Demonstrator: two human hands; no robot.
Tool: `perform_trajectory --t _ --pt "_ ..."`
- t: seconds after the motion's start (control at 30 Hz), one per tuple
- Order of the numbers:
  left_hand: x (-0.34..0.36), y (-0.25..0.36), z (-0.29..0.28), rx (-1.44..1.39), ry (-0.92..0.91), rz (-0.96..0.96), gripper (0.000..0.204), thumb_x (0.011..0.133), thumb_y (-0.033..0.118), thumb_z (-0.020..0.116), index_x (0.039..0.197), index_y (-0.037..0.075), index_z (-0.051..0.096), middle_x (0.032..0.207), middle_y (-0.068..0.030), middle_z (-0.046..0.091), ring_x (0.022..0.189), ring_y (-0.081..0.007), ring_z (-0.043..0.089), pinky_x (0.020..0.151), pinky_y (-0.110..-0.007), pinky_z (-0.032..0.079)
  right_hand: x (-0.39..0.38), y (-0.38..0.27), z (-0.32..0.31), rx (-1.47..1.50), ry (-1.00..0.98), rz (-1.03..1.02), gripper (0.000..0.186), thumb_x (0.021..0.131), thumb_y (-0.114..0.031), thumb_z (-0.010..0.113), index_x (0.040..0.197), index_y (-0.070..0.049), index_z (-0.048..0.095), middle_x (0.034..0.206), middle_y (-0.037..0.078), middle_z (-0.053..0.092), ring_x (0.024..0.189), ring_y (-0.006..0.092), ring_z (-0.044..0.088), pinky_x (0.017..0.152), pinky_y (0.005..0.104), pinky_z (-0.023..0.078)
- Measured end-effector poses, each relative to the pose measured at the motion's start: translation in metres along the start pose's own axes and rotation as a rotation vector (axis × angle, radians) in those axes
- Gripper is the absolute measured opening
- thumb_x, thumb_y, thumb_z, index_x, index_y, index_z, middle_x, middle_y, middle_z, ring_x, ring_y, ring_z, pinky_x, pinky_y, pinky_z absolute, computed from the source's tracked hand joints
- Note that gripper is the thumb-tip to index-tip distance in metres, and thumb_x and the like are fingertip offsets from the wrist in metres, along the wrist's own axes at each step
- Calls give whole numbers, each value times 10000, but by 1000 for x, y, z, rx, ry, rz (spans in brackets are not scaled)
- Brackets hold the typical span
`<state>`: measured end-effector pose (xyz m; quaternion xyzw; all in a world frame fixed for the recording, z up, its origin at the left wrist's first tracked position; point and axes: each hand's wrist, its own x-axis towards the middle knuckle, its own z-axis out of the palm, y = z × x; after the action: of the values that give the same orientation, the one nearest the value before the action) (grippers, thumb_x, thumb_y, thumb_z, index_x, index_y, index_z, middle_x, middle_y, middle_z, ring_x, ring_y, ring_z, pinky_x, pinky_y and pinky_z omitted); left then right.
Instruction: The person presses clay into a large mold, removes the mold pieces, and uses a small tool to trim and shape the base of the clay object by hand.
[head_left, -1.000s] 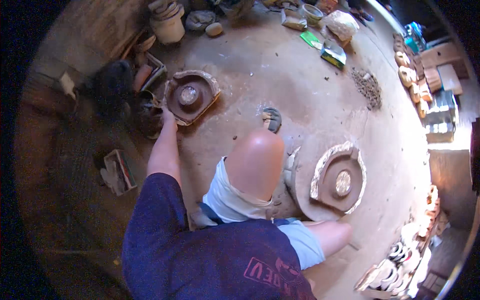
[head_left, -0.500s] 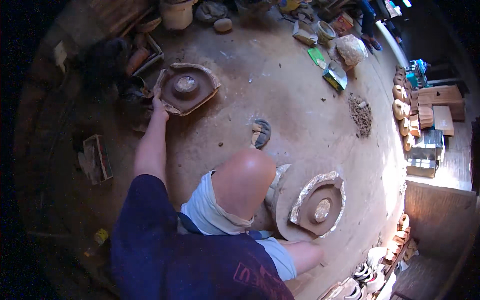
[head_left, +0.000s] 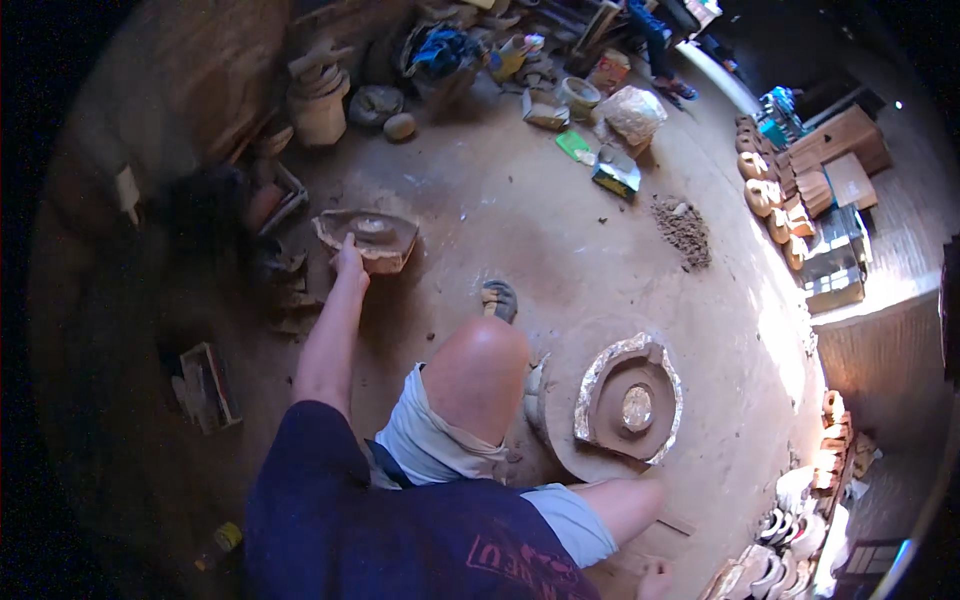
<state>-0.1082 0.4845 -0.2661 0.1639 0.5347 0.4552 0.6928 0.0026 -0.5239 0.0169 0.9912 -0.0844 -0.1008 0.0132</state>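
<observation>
Out at arm's length to the left, my left hand (head_left: 348, 256) grips the near edge of a mould half (head_left: 395, 238). This piece has a broken-looking pale rim, a grey-brown hollow and a round raised centre, and it is tilted just over or on the floor; I cannot tell which. A similar mould half (head_left: 606, 378) with a white, rough rim and a white-topped centre lies on a round disc (head_left: 560, 415) by my right knee. At the lower edge shows a small part of what appears to be my right hand (head_left: 655, 580), its fingers too unclear to read.
A box (head_left: 208, 388) lies on the left. A bucket (head_left: 318, 112), a rounded stone (head_left: 399, 126) and a pale block (head_left: 634, 115) stand farther back. Crumbled clay (head_left: 682, 232) is heaped at right. Clay pieces (head_left: 765, 195) line the right side. Another person's leg (head_left: 655, 45) shows at the back.
My left hand has brought the mould half nearer and lower, and it now tilts more edge-on. The view has turned, so the surroundings shift. The other mould half stays on the disc.
</observation>
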Motion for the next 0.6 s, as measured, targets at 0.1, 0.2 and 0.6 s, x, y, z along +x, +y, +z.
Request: perform_trajectory --t 0.1,0.2,0.6 --pt "-38 -2 -12 35 -123 7 618 1023 408 668 1470 4 532 1440 -125 628 1216 -275 666 1038 -434 551 19 22 -9 548 422 -73 313 1014 -195 710 1147 89 704 1001 120 722 892 209 649 826 369 547" --pt "-106 34 -47 -4 -250 -53 548 1028 361 663 1435 5 570 1413 -115 650 1228 -261 661 1064 -410 531 -5 -104 -71 914 462 -187 335 1104 -241 568 1219 44 699 892 72 681 808 153 623 758 317 528" --pt "-407 153 -17 -274 -764 9 447 1073 258 601 1440 6 562 1399 -114 658 1266 -263 636 1115 -429 479 -8 -533 -109 1650 -572 -770 736 1081 -579 519 1529 1 456 1444 133 571 1137 225 658 921 370 585"
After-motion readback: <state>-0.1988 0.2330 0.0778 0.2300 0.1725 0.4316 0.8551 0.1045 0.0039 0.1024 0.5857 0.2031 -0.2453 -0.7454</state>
